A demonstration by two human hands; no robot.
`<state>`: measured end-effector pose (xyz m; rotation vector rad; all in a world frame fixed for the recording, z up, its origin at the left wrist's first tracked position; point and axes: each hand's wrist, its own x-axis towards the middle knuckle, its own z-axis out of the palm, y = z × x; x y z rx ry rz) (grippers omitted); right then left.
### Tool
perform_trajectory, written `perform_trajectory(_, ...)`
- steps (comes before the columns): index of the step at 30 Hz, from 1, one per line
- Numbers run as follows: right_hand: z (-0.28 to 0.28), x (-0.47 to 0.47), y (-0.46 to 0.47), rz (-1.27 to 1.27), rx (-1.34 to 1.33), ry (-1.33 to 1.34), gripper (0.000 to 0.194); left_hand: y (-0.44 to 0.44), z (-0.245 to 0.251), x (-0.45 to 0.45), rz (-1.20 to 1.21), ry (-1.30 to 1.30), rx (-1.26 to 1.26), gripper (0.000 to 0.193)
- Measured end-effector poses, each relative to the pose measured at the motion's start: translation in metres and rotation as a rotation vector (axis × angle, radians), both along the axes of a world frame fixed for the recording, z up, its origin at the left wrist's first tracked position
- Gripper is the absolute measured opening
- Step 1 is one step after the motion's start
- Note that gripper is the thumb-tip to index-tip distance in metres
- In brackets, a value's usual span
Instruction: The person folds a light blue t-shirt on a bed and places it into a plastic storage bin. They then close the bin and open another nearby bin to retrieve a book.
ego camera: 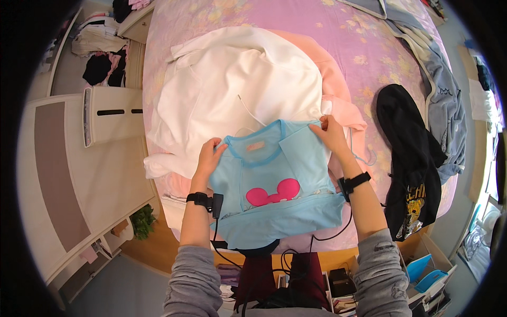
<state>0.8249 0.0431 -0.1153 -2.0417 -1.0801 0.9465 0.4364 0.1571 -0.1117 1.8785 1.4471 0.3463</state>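
Note:
A light blue T-shirt [261,170] with a pink mouse-ear print lies over the near part of the bed, its sleeves folded inward and its lower part folded up. My left hand [210,156] pinches its left shoulder edge between thumb and fingers. At the right shoulder edge, my right hand [330,132] grips the fabric the same way. Beneath and beyond the shirt spreads a white hooded sweatshirt [237,79] with a drawstring. A peach garment [336,75] shows from under the white one. Both wrists wear black straps with small cabled devices.
The bed [348,23] has a pink floral sheet. On its right side lie a folded black garment [412,158] and a grey-blue garment [443,103]. A thin blue hanger [364,160] pokes out beside my right hand. Cabinets [79,166] stand at left; black cables hang near my lap.

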Motion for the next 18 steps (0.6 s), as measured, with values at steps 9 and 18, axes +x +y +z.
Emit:
perform_trajectory(9,-0.004,-0.004,0.006,0.014,0.044,-0.205,0.025,-0.004,-0.012,-0.005,-0.073,0.177,0.240,0.026)
perform_trajectory(18,0.050,-0.029,-0.185,-0.033,-0.105,-0.221,0.026,-0.160,0.034,-0.112,0.427,0.003,0.155,0.025)
